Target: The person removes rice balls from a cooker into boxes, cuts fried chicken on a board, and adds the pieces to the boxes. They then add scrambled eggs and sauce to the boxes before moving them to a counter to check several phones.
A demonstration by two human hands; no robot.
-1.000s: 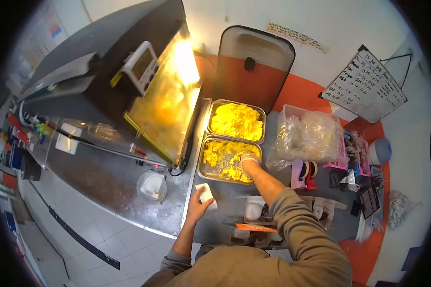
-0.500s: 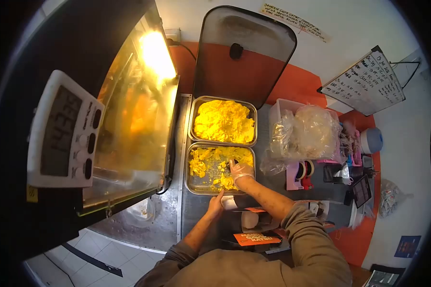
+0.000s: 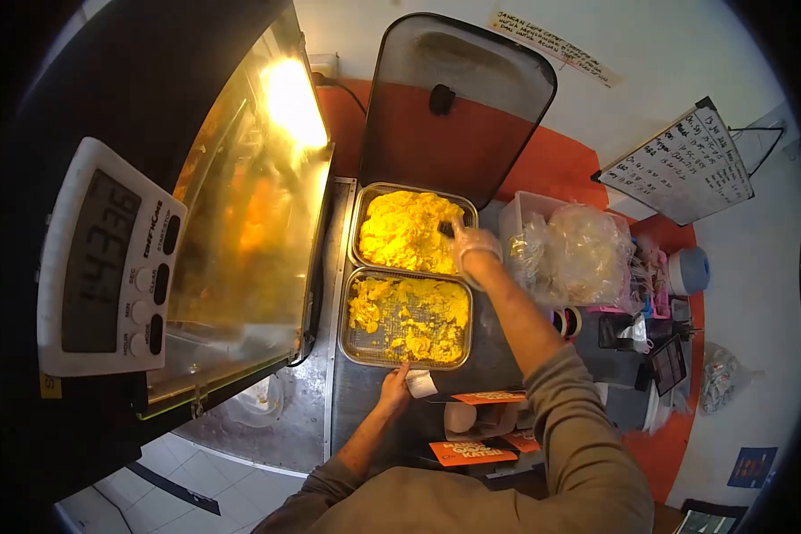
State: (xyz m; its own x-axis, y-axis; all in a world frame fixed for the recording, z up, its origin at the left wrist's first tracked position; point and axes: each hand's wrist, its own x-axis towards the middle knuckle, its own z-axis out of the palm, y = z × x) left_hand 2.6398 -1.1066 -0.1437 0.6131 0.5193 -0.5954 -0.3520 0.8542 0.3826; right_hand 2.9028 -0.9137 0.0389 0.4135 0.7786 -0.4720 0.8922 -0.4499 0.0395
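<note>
Two metal trays lie one behind the other, both with yellow scrambled egg. The far tray (image 3: pixel 356 253) carries a heaped pile of egg (image 3: pixel 405 227). In the near tray (image 3: pixel 343 343) there is a thinner, broken layer with bare base showing. My right hand (image 3: pixel 474 245), in a clear plastic glove and slightly blurred, is over the right side of the far tray. Its fingers are closed on a small dark tool (image 3: pixel 446 229) touching the egg. My left hand (image 3: pixel 396 390) grips the front rim of the near tray, beside a white piece of paper or cloth (image 3: pixel 421 384).
A lit glass warming cabinet (image 3: pixel 249 240) and digital timer (image 3: pixel 107 258) stand left. A dark-rimmed lid (image 3: pixel 454 116) leans behind the trays. At right are a plastic bin with clear bags (image 3: pixel 583 254) and tape rolls (image 3: pixel 571 321). Orange cards (image 3: pixel 472 453) lie near my body.
My right hand has moved from the near tray up to the far tray, with the dark tool. My left hand stays at the near tray's front rim.
</note>
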